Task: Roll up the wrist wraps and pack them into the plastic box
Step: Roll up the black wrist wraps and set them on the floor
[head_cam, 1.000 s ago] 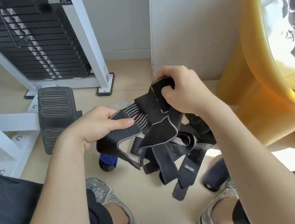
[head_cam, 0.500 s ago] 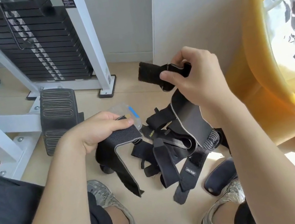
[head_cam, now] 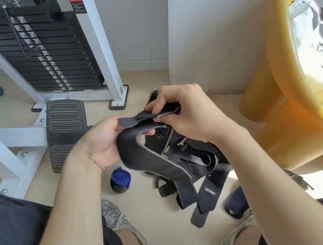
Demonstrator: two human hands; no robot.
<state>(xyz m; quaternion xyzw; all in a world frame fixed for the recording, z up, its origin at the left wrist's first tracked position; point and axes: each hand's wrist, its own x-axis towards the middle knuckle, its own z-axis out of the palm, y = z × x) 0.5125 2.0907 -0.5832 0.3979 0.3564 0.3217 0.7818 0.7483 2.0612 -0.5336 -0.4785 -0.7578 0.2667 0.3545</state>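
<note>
Both hands hold one black wrist wrap [head_cam: 147, 157] with grey edging above the floor. My left hand [head_cam: 100, 146] grips its wide padded part from the left, thumb on top. My right hand [head_cam: 187, 113] pinches the wrap's strap end [head_cam: 166, 108] just to the right. Under them a tangled pile of black wraps and straps [head_cam: 197, 172] lies on the floor. A rolled-up blue and black wrap [head_cam: 120, 179] stands on the floor left of the pile. The plastic box is hidden behind my hands.
A white weight machine with a black plate stack [head_cam: 42, 50] and a ribbed foot pad [head_cam: 65, 135] stands at the back left. A yellow stool [head_cam: 284, 87] fills the right. A dark blue pad [head_cam: 236, 203] lies by my right shoe [head_cam: 237, 238]; my left shoe [head_cam: 128, 236] is near.
My right hand came down and left from its raised position, bringing the strap end to my left hand. The two hands now meet on the same wrap.
</note>
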